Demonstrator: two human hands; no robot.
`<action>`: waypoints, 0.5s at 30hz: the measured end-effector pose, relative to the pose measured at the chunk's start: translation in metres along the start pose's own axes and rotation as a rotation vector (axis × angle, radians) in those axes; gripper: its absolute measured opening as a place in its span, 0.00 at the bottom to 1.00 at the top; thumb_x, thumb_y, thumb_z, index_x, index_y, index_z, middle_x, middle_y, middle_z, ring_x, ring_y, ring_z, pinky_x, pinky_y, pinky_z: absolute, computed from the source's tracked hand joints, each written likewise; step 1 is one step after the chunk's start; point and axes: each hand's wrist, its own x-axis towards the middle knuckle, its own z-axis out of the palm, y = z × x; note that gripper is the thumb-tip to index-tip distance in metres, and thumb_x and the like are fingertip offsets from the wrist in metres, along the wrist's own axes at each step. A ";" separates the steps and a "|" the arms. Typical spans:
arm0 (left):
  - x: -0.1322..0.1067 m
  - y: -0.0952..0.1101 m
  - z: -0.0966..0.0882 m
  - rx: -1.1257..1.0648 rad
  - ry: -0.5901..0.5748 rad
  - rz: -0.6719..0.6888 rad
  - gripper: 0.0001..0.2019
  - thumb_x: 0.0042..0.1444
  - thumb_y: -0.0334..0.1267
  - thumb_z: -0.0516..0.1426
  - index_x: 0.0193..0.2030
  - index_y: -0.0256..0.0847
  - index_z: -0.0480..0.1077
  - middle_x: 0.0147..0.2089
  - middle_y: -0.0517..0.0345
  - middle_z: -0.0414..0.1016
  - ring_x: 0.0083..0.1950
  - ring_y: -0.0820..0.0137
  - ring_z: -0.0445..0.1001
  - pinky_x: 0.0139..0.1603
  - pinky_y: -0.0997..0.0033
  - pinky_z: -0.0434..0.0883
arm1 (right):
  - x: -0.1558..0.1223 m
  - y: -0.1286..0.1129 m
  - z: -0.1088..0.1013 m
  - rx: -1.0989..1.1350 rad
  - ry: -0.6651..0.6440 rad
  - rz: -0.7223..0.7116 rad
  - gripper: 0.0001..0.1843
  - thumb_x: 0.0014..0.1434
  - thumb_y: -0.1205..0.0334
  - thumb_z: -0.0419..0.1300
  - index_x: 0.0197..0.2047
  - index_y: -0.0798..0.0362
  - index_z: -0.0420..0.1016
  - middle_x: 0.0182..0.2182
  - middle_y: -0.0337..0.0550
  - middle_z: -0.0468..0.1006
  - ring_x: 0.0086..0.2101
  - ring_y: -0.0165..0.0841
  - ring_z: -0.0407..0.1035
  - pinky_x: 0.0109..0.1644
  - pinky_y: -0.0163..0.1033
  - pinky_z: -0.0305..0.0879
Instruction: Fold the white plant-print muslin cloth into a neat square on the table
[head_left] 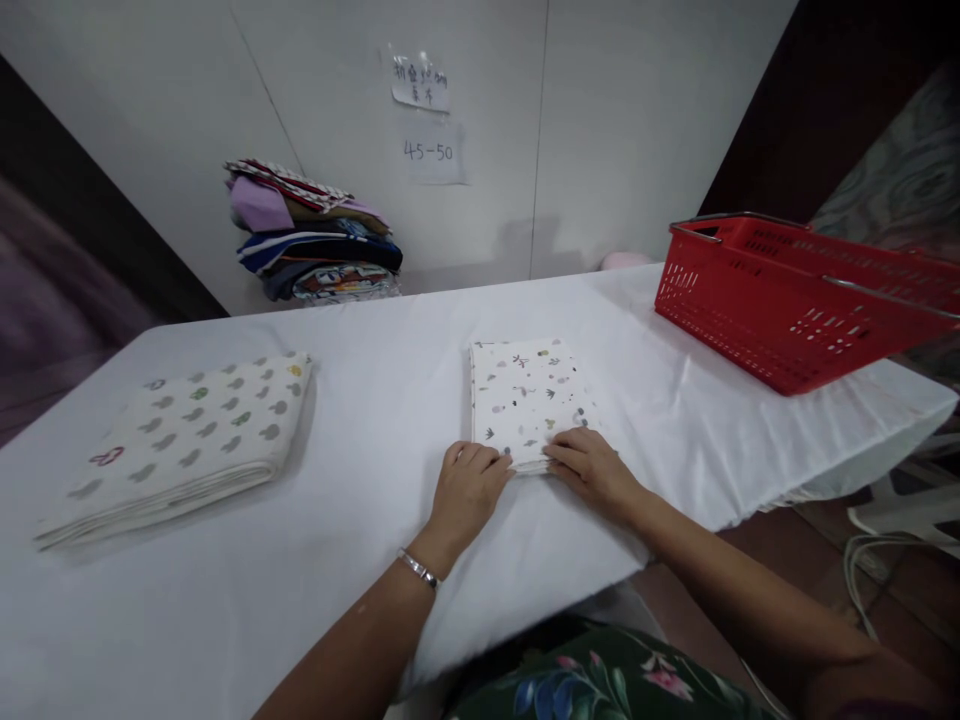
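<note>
A small folded white cloth (526, 392) with tiny coloured prints lies in the middle of the white-covered table (390, 420). My left hand (469, 490) rests at its near left corner, fingers curled and pinching the edge. Over at the near right corner my right hand (592, 468) lies on the cloth, fingers bent and pressing down on the fold. A silver bracelet sits on my left wrist.
A larger folded cloth (184, 440) with grey heart-like prints lies at the left of the table. A stack of folded fabrics (311, 235) stands at the back against the wall. A red plastic basket (795, 295) sits at the right edge. Paper notes hang on the wall.
</note>
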 end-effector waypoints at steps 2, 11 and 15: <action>0.000 0.000 0.000 -0.002 0.004 -0.006 0.09 0.61 0.36 0.51 0.42 0.43 0.71 0.36 0.57 0.73 0.41 0.68 0.67 0.49 0.61 0.59 | 0.000 -0.001 0.003 -0.002 0.016 0.002 0.11 0.61 0.63 0.53 0.46 0.49 0.72 0.39 0.45 0.74 0.40 0.37 0.65 0.44 0.46 0.63; -0.004 -0.004 0.000 -0.159 0.013 -0.069 0.09 0.60 0.38 0.51 0.41 0.43 0.72 0.37 0.56 0.73 0.41 0.68 0.67 0.43 0.64 0.62 | 0.002 -0.007 0.001 -0.014 0.059 -0.023 0.11 0.61 0.65 0.53 0.45 0.48 0.73 0.37 0.45 0.74 0.37 0.37 0.67 0.39 0.45 0.65; -0.006 -0.005 -0.005 -0.300 0.069 -0.146 0.10 0.61 0.37 0.50 0.37 0.43 0.72 0.34 0.57 0.72 0.39 0.70 0.67 0.41 0.66 0.64 | 0.006 -0.013 0.001 0.049 0.076 -0.044 0.13 0.61 0.66 0.52 0.48 0.49 0.70 0.40 0.47 0.74 0.39 0.38 0.67 0.41 0.46 0.66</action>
